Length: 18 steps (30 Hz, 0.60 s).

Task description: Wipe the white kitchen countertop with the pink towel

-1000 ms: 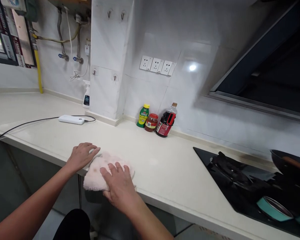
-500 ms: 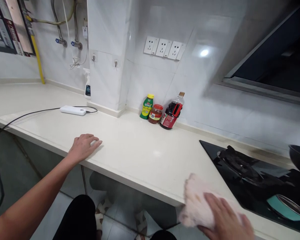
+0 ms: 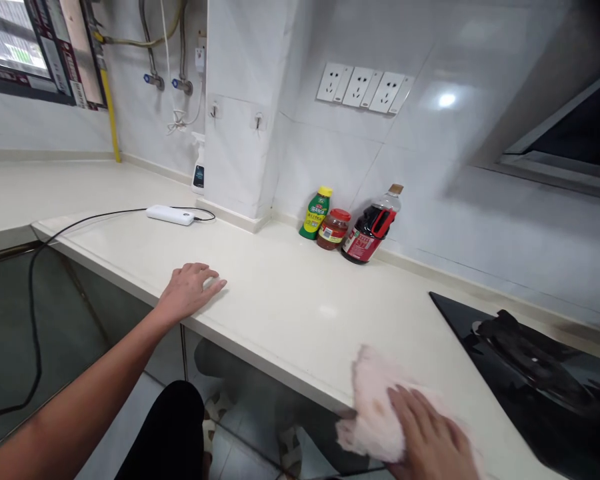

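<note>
Nearest to our right hand (image 3: pixel 430 437), just off to its right, we have the black hob (image 3: pixel 535 407), whose raised burner stand (image 3: pixel 525 353) bounds the free worktop (image 3: pixel 290 293) on that side. Our right hand lies with its fingers stretched out over a pale pink cloth (image 3: pixel 373 397) at the front edge; whether it grips a fold, we cannot tell. Our left hand (image 3: pixel 191 293) rests near the same edge, empty and loosely open. Beyond it lies a white device (image 3: pixel 170 215) with a black cable (image 3: pixel 37 320), and farther back stands a spray bottle (image 3: pixel 199 170). Past the space between our hands, near the wall, we count three containers: a green bottle (image 3: pixel 316 213), a red-lidded jar (image 3: pixel 334 230) and a dark bottle (image 3: pixel 373 227) with a red handle. Above these we see three sockets (image 3: pixel 363 88); above and beyond our left hand, two hooks (image 3: pixel 259 122) and two blue-handled valves (image 3: pixel 183 85). The surface is cream and glossy, the wall (image 3: pixel 330 150) pale and tiled, with a window (image 3: pixel 13 40) far beyond our left hand.
</note>
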Tool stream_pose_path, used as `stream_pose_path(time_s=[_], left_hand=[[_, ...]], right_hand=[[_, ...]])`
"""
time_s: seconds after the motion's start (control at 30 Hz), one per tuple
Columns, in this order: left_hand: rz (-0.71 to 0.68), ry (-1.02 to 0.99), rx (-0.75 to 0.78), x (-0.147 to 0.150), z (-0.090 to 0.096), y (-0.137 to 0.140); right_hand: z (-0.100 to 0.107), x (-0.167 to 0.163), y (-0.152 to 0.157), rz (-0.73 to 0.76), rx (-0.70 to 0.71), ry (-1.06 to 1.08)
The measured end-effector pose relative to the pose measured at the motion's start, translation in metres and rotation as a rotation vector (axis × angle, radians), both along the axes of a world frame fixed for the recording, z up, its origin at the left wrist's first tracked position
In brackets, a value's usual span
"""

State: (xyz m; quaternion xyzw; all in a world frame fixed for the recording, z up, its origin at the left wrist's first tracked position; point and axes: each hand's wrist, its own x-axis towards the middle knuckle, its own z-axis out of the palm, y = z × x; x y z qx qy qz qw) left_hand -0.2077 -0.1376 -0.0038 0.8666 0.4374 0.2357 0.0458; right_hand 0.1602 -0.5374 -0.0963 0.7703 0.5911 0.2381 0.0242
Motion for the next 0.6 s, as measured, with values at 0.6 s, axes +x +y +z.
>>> stream_pose_path(time_s=[0.6], left_hand=[[-0.152,-0.375,0.001,-0.010,0.004,-0.019]], right_hand=[[0.114,-0.236,0.257,0.538,-0.159,0.469]])
